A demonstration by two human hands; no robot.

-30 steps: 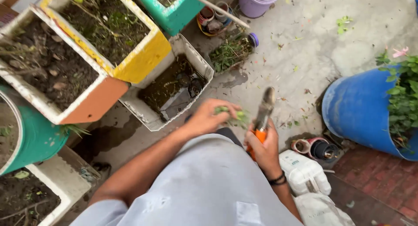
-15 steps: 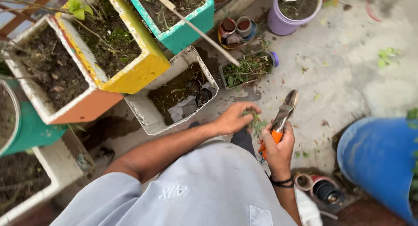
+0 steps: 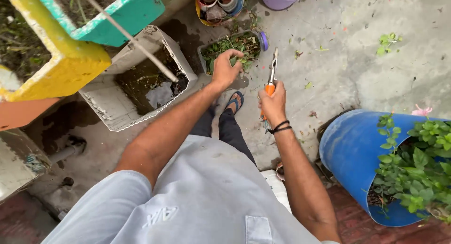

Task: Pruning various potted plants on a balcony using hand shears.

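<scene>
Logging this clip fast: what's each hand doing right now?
Left hand: fingers curled over the green cuttings in the small tub; a grip cannot be told.
Right hand: closed on the orange-handled shears, blades pointing away.

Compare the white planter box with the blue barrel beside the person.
The white planter box is rectangular and holds dark wet soil with no plants; the blue barrel is round and full of leafy green plants. A thin stick leans into the white planter box; nothing leans into the blue barrel. Both stand on the concrete ground, away from the hands.
</scene>
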